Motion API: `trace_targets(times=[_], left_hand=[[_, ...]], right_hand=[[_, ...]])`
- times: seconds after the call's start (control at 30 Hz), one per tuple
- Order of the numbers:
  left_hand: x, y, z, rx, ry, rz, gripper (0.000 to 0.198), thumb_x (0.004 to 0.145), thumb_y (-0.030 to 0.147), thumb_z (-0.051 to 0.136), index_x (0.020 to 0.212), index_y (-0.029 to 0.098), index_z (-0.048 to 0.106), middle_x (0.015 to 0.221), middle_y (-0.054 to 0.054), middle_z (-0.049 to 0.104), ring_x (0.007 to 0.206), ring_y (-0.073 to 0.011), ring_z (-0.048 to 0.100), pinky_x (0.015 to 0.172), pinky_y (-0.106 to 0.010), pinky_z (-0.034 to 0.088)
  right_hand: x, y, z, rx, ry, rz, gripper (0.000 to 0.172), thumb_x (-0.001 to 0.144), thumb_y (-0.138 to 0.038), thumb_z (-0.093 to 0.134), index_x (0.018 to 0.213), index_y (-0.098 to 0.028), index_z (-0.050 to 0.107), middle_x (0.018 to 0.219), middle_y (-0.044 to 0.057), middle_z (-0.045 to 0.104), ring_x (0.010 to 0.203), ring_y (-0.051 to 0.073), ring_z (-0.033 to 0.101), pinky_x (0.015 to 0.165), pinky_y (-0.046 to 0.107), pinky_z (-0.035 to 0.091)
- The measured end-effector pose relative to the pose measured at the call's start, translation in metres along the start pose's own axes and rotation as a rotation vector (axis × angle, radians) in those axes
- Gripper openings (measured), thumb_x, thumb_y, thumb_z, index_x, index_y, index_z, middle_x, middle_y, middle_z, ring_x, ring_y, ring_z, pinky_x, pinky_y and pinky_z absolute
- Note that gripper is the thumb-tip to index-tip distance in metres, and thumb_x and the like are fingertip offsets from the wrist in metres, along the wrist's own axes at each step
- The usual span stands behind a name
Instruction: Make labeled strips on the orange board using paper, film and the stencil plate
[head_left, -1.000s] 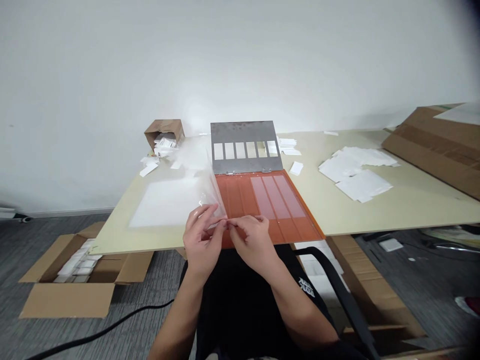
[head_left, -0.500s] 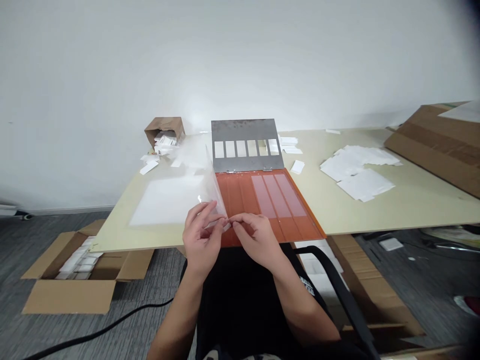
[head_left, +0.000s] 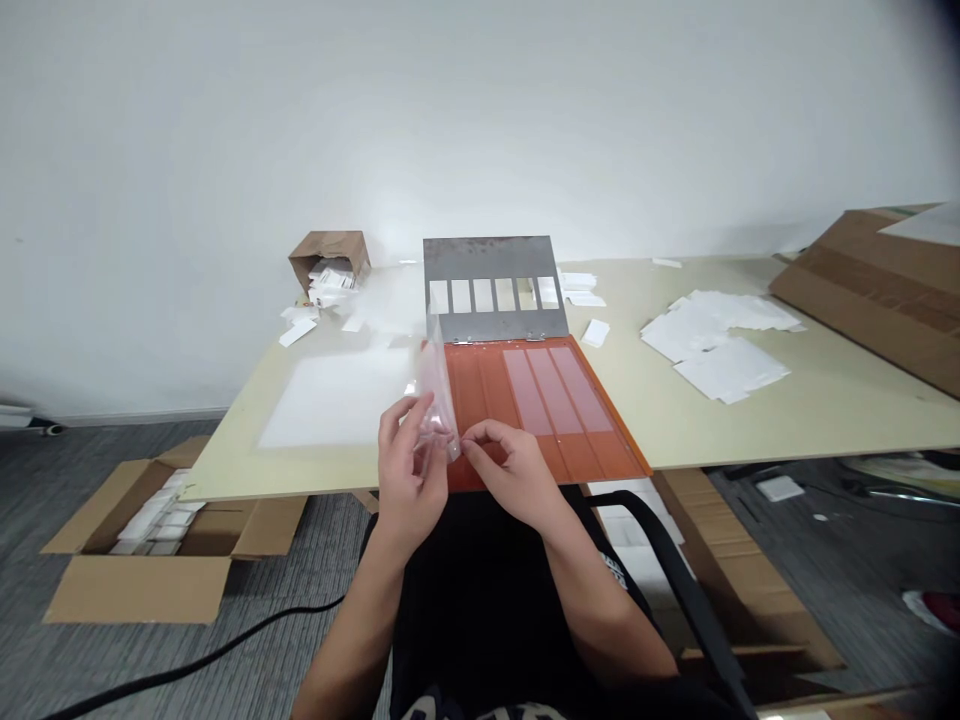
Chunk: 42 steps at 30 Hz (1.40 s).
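Note:
My left hand (head_left: 412,470) is closed on the lower end of a clear plastic film strip (head_left: 436,385) that stands upright over the near left corner of an orange grooved board (head_left: 592,440). My right hand (head_left: 506,472) pinches the same film's bottom edge right beside the left hand. Three pale strips (head_left: 553,390) lie in the board's right-hand grooves. A grey metal plate (head_left: 491,262) with a row of rectangular windows stands tilted up at the board's far edge.
A translucent sheet (head_left: 334,400) lies left of the board. A small tipped cardboard box (head_left: 328,255) spills white packets at the back left. White sheets (head_left: 720,340) lie to the right, a flat carton (head_left: 877,290) at far right. An open box (head_left: 142,550) sits on the floor.
The film strip has swung from leaning left to standing nearly edge-on and upright. My left hand has turned and risen a little with it; the right hand stays pinched at its base.

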<state>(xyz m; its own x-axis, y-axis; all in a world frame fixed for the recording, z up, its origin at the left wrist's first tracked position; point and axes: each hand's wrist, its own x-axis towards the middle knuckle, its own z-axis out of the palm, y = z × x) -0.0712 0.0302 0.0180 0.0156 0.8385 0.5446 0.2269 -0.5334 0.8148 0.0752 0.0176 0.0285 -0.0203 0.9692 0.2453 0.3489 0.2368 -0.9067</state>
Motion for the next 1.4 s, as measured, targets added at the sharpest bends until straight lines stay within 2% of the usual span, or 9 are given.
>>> trace_targets(times=[0.17,0.27,0.43,0.73,0.87,1.0,1.4], left_hand=[[-0.001,-0.002,-0.002,0.018,-0.164,0.003,0.088,0.081,0.019,0.069,0.152,0.034,0.020,0.146,-0.014,0.019,0.109,-0.0202,0.061,0.092,-0.043,0.060],[-0.001,-0.006,-0.003,0.101,-0.203,-0.016,0.098,0.076,0.016,0.071,0.153,0.035,0.013,0.147,-0.016,0.015,0.112,-0.0229,0.060,0.092,-0.046,0.059],[0.001,-0.008,-0.004,0.114,-0.152,-0.059,0.093,0.078,0.013,0.065,0.153,0.035,0.014,0.147,-0.016,0.013,0.111,-0.0225,0.062,0.088,-0.044,0.061],[0.004,-0.009,-0.005,0.008,-0.109,-0.139,0.099,0.073,0.018,0.074,0.151,0.037,0.017,0.146,-0.013,0.013,0.110,-0.0218,0.063,0.086,-0.042,0.062],[0.005,-0.011,-0.003,-0.035,-0.079,-0.159,0.105,0.068,0.021,0.081,0.151,0.038,0.018,0.147,-0.013,0.012,0.110,-0.0240,0.064,0.084,-0.041,0.063],[0.005,-0.013,-0.001,-0.070,-0.050,-0.181,0.108,0.065,0.023,0.084,0.150,0.042,0.019,0.147,-0.011,0.011,0.113,-0.0247,0.063,0.084,-0.039,0.064],[0.006,-0.026,0.009,-0.110,0.012,-0.231,0.117,0.060,0.030,0.090,0.150,0.041,0.016,0.151,-0.013,0.005,0.118,-0.0274,0.061,0.080,-0.037,0.065]], right_hand=[[0.000,0.002,0.001,0.077,-0.010,0.039,0.020,0.091,-0.036,0.051,0.081,-0.022,0.062,0.081,0.001,0.069,0.075,0.015,0.065,0.064,0.026,0.051],[0.001,0.005,-0.001,0.074,0.013,0.048,0.020,0.092,-0.036,0.050,0.082,-0.022,0.061,0.082,0.002,0.069,0.078,0.015,0.065,0.065,0.026,0.051],[0.001,0.010,-0.004,-0.046,0.058,0.044,0.020,0.093,-0.035,0.048,0.082,-0.023,0.060,0.083,0.002,0.070,0.082,0.016,0.066,0.072,0.029,0.050],[0.000,0.013,-0.008,-0.273,0.107,0.065,0.019,0.091,-0.031,0.047,0.081,-0.025,0.061,0.079,0.000,0.071,0.078,0.018,0.065,0.084,0.038,0.043],[-0.002,0.013,-0.010,-0.399,0.140,0.094,0.015,0.089,-0.027,0.049,0.083,-0.024,0.062,0.093,0.001,0.073,0.095,0.022,0.063,0.094,0.046,0.032],[-0.004,0.015,-0.011,-0.459,0.176,0.122,0.013,0.087,-0.027,0.051,0.081,-0.024,0.062,0.108,0.002,0.071,0.105,0.026,0.058,0.093,0.048,0.027],[-0.006,0.022,-0.012,-0.600,0.229,0.165,0.014,0.086,-0.025,0.051,0.080,-0.022,0.063,0.111,0.004,0.071,0.105,0.027,0.054,0.091,0.048,0.023]])
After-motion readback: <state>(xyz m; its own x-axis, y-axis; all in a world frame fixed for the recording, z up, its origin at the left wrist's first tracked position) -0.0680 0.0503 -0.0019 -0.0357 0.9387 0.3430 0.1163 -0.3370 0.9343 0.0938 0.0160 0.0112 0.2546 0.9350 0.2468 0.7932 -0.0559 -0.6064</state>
